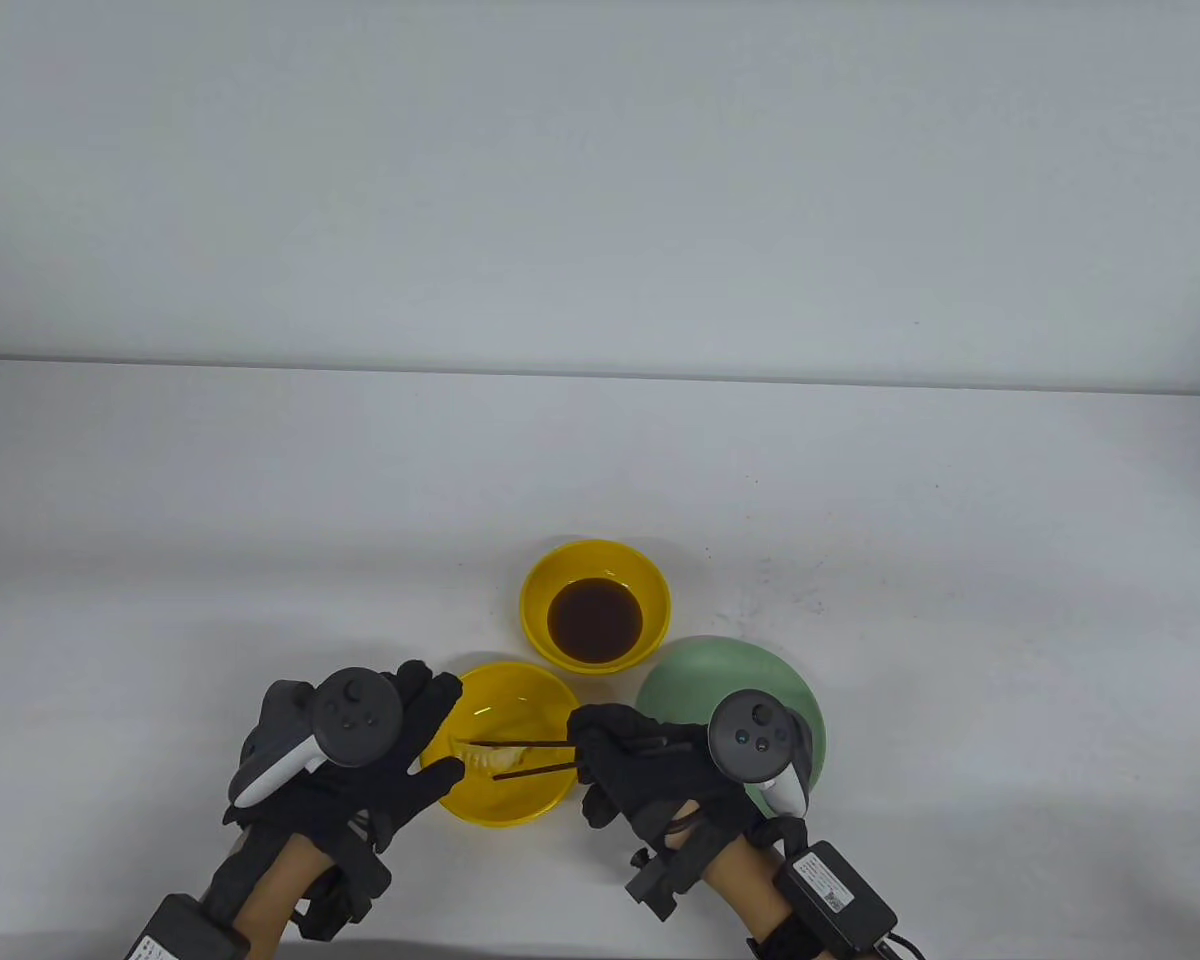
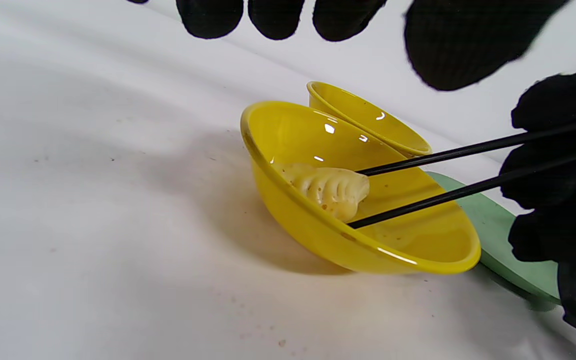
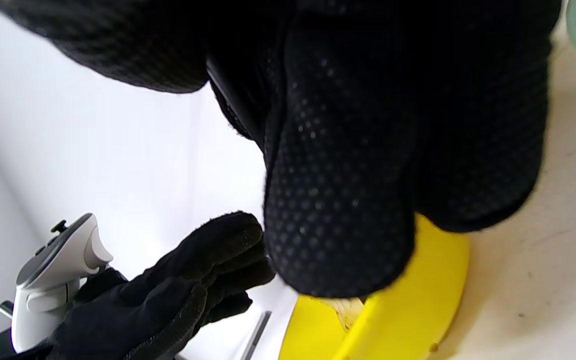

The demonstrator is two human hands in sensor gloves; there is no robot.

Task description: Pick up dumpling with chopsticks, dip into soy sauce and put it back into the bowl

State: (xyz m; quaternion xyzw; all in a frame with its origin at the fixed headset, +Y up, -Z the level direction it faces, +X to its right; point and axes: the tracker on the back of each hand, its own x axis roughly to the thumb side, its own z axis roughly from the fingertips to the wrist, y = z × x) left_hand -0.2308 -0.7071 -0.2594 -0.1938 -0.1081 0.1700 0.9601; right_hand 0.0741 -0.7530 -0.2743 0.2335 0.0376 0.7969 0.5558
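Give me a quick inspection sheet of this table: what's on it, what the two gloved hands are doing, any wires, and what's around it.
Surface: white table, small dark specks near the bowls.
Job's things: dumpling lies in the near yellow bowl, which looks tilted in the left wrist view; black chopsticks have their tips at the dumpling; the soy sauce sits in the far yellow bowl.
Clutter: green plate beside the bowls, partly under the right hand.
Grippers: right hand holds the chopsticks; left hand with straight fingers at the near bowl's left rim, contact unclear.
Cables: black cable from the box on the right wrist.
Surroundings: plain pale wall.
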